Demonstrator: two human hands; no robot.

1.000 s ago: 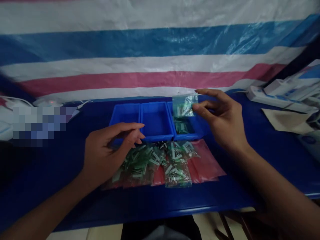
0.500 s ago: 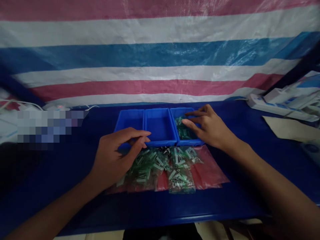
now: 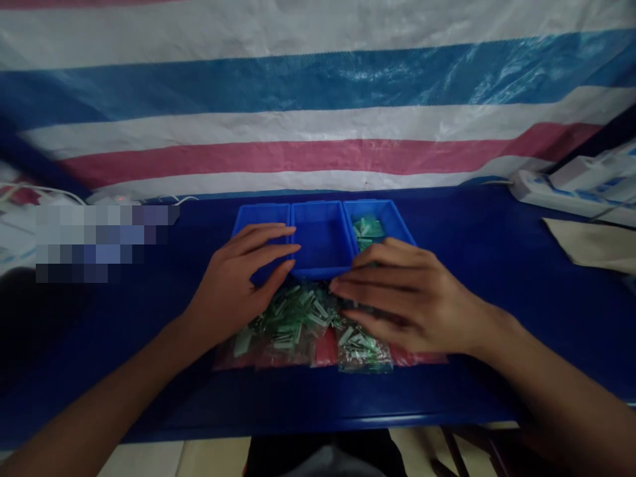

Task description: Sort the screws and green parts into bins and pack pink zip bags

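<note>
Over the clear bags on the bench, reaching with right fingers, grip unclear; holding left fingers parted, released, nearby.

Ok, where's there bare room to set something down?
Blue tabletop between the right bin and beige sheet, and between the bags and the near edge; the middle bin also looks bare. Crowded: the bags in front of the bins, with left hand and right hand around them.

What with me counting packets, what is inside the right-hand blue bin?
Greenish clear packets show toward the back of the right-hand blue bin. The right hand covers its near part, so what lies there cannot be seen.
</note>
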